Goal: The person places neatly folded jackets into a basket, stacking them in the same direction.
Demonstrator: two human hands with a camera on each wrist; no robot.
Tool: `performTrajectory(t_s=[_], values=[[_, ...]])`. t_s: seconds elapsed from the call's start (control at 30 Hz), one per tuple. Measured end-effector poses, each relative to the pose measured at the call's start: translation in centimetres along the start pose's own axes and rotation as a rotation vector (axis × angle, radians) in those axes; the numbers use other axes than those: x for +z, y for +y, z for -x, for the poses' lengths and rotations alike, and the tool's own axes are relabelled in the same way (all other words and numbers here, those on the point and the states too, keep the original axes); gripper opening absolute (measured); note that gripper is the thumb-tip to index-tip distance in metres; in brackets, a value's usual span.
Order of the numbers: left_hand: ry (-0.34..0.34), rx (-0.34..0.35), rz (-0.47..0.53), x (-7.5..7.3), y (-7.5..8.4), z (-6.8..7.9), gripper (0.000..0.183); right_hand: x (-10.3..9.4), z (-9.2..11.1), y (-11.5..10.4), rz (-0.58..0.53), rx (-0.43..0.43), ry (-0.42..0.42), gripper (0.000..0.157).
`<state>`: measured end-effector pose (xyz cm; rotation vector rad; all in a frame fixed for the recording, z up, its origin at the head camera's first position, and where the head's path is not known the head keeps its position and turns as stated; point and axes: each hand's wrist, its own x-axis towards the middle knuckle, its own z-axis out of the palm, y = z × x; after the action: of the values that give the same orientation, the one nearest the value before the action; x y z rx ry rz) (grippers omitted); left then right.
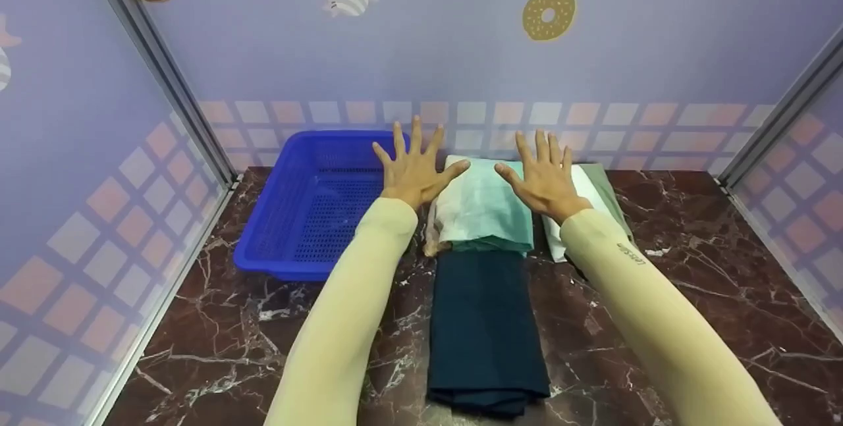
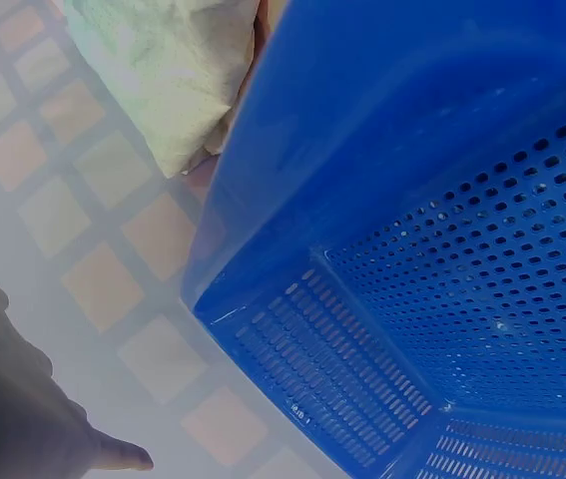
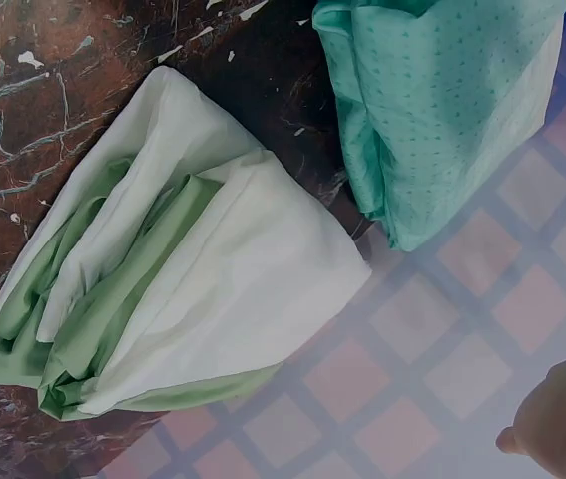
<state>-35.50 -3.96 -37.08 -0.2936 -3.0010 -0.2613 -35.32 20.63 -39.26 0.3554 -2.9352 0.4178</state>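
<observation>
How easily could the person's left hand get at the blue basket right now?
Quite easily, it seems, so probably yes: the left hand holds nothing, its fingers are spread near the right side of the blue basket, and nothing visible blocks the way.

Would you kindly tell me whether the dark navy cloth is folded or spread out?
Folded: in the head view, the dark navy cloth lies in a narrow strip, with layers showing at its near edge.
</observation>
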Motion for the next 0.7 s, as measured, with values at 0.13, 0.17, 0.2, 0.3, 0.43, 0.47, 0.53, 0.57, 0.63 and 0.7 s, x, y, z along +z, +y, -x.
performTrajectory(t_s=[0.13, 0.17, 0.2, 0.3, 0.43, 0.47, 0.53, 0.57, 0.63, 0.7], values=[[0.014, 0.012, 0.017, 0.1, -0.2, 0.3, 0.093, 0.0, 0.2, -0.1, 0.011, -0.004, 0.004, 0.088], [0.015, 0.015, 0.021, 0.2, -0.2, 0.4, 0.093, 0.0, 0.2, -0.2, 0.009, -0.007, 0.003, 0.088], [0.015, 0.016, 0.022, 0.2, -0.3, 0.5, 0.093, 0.0, 0.3, -0.2, 0.01, -0.011, -0.001, 0.088], [0.011, 0.021, 0.013, 0.4, -0.5, 0.7, 0.094, 0.1, 0.4, -0.4, 0.026, -0.026, -0.011, 0.087], [0.011, 0.035, 0.001, 0.6, -0.7, 0.9, 0.094, 0.1, 0.5, -0.4, 0.058, -0.038, -0.021, 0.087], [0.011, 0.037, 0.001, 0.6, -0.7, 1.0, 0.094, 0.1, 0.6, -0.3, 0.061, -0.04, -0.021, 0.087], [0.019, 0.042, 0.006, 0.6, -0.7, 1.1, 0.093, 0.1, 0.6, -0.2, 0.057, -0.042, -0.018, 0.087], [0.024, 0.044, 0.008, 0.5, -0.7, 1.1, 0.093, 0.1, 0.7, -0.2, 0.051, -0.045, -0.014, 0.086], [0.028, 0.048, 0.017, 0.3, -0.6, 1.2, 0.093, 0.0, 0.8, -0.1, 0.044, -0.051, -0.007, 0.085], [0.032, 0.056, 0.024, 0.1, -0.6, 1.3, 0.094, 0.0, 0.9, 0.0, 0.039, -0.059, 0.001, 0.084]])
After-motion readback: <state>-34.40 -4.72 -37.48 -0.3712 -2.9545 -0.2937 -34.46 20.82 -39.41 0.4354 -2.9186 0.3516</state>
